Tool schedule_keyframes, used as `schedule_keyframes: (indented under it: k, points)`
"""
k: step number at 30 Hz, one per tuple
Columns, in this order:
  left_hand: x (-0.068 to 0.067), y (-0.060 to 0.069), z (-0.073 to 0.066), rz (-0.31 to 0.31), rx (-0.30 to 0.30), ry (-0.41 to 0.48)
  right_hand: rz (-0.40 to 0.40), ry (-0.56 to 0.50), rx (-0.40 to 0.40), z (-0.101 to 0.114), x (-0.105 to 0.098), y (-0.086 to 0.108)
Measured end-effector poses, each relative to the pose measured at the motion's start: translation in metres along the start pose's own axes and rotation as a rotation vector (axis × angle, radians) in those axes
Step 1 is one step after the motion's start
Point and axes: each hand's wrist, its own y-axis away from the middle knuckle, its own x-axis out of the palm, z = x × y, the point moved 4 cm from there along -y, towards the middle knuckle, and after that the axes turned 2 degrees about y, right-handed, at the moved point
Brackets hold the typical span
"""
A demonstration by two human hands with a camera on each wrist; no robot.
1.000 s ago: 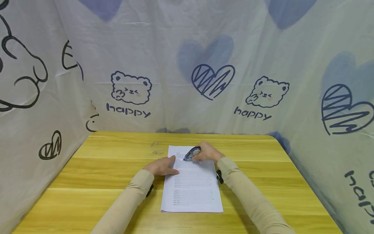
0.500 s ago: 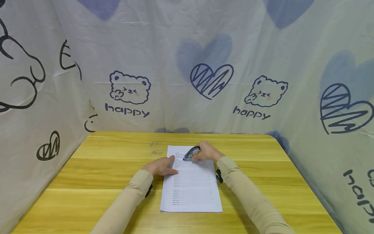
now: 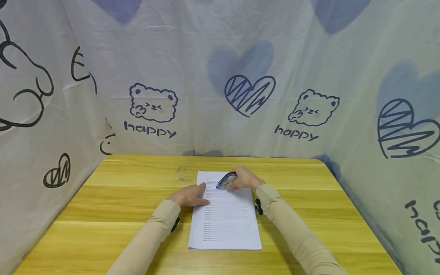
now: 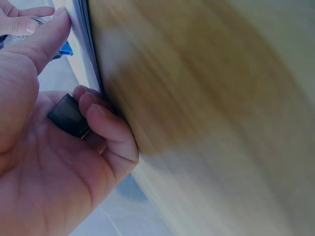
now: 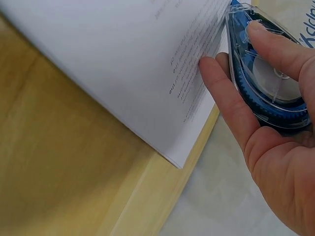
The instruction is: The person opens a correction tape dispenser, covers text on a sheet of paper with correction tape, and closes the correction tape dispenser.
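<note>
The paper (image 3: 225,233) lay on the table (image 3: 302,214); the left hand (image 3: 189,195) was on its left edge; the correction tape (image 3: 225,180) — in the right hand (image 3: 245,178) — was over its far half; cloth (image 3: 199,118) hung behind the table.

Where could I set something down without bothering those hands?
The table is bare left of the left sleeve and right of the right sleeve, out to its side edges. A narrower strip lies between the paper and the cloth behind. The middle is crowded: the left hand touches the paper, and the right hand holds the correction tape over it.
</note>
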Motion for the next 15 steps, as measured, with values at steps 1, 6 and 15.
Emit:
schedule_keyframes:
  k: [1,6,15]
  points:
    - [-0.0001,-0.0001,0.0001,-0.001,-0.001,-0.001,-0.001,0.0,-0.003,0.0,-0.0002,0.0001]
    - [0.0002,-0.0011,0.0007,-0.006,0.002,-0.005,-0.008,-0.013,-0.003,-0.0007,-0.0008,0.0005]
    - [-0.0001,-0.0007,0.0014,-0.008,0.008,-0.012,-0.012,-0.004,0.026,-0.0046,-0.0016,0.0]
